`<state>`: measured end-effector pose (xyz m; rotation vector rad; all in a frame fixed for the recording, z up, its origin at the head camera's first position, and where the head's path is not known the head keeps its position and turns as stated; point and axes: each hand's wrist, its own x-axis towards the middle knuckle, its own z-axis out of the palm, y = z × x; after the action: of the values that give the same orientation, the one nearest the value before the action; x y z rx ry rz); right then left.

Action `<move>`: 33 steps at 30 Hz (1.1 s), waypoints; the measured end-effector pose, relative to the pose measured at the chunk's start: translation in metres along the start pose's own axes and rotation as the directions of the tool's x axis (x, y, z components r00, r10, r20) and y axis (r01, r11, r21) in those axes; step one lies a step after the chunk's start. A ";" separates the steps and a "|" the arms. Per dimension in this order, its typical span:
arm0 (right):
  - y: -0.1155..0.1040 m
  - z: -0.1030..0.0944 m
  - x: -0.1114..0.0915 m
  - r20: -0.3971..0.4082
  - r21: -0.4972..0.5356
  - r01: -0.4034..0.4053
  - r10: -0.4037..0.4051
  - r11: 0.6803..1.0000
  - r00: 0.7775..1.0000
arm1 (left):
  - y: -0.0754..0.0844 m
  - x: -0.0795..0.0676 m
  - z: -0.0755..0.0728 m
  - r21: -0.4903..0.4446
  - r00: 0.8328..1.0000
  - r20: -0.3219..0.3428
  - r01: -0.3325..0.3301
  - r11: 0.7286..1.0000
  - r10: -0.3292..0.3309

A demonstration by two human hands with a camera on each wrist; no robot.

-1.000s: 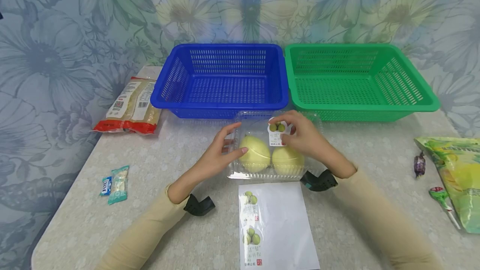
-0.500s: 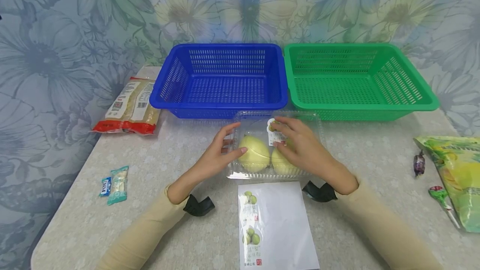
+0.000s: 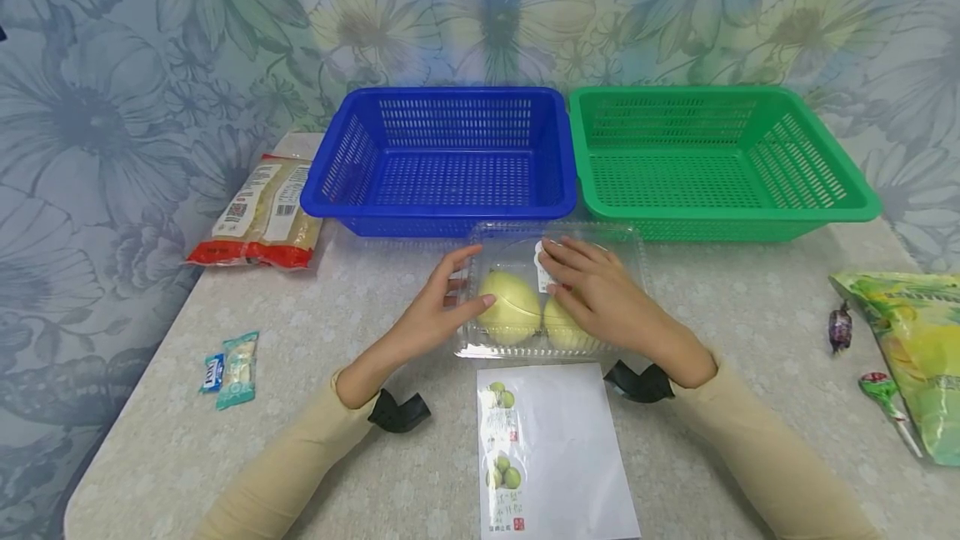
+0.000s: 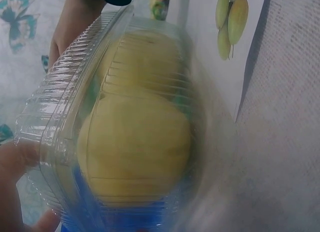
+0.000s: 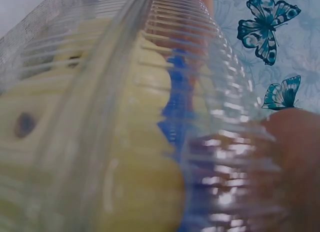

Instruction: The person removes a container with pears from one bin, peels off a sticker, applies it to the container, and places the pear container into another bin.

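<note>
A clear plastic clamshell box [image 3: 495, 352] stands in the middle of the table with pale yellow-green pears [image 3: 510, 307] inside. My left hand [image 3: 442, 302] holds its left side, thumb over the lid and fingers along the edge. On the lid lies a white label [image 3: 543, 277], mostly covered by my right hand [image 3: 611, 298], whose outstretched fingers press over it. The left wrist view shows the pears [image 4: 137, 149] through the box wall, with a thumb and fingertip at the lid. In front of the box is a white sheet [image 3: 570, 448] bearing two more pear labels [image 3: 504, 490].
Behind the box stand a blue basket [image 3: 442, 212] and a green basket [image 3: 727, 214]. A red-ended food packet [image 3: 262, 211] and small wrapped snacks [image 3: 237, 369] lie left. At right are a wrapped candy [image 3: 840, 328], a lollipop [image 3: 879, 390] and a yellow-green bag [image 3: 918, 348].
My right hand has gone from pinching at the label's edge to lying over it with fingers stretched out, covering more of it. The left hand and the box have stayed put.
</note>
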<state>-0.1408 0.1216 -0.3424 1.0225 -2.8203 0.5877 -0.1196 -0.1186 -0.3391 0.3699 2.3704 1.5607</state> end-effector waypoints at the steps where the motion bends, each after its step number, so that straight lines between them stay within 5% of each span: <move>1: 0.000 0.000 0.000 -0.002 -0.005 0.005 -0.005 1.000 1.000 | 0.000 0.000 0.000 0.000 1.000 0.001 -0.001 1.000 0.001; 6: 0.001 0.001 0.000 -0.019 0.003 0.017 -0.017 1.000 1.000 | 0.001 0.000 0.000 0.002 1.000 0.005 -0.005 1.000 0.005; 13: 0.007 -0.004 -0.007 -0.146 0.189 -0.005 0.033 0.982 0.989 | 0.003 -0.001 0.000 -0.008 1.000 0.008 -0.009 1.000 0.009; 23: 0.043 -0.004 -0.044 -0.412 0.250 0.005 0.101 0.968 0.906 | -0.022 0.007 -0.002 0.004 1.000 -0.001 -0.027 1.000 0.027; 27: 0.050 -0.001 -0.057 -0.380 0.317 -0.041 0.167 0.947 0.910 | -0.011 0.003 -0.002 -0.009 1.000 0.007 -0.020 1.000 0.020; 33: 0.055 0.004 -0.068 -0.226 0.450 -0.163 0.289 0.878 0.930 | 0.000 -0.002 -0.001 -0.017 1.000 0.011 -0.011 1.000 0.011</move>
<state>-0.1224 0.1992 -0.3781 0.5772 -2.6185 1.3096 -0.1182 -0.1198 -0.3386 0.3880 2.3491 1.5789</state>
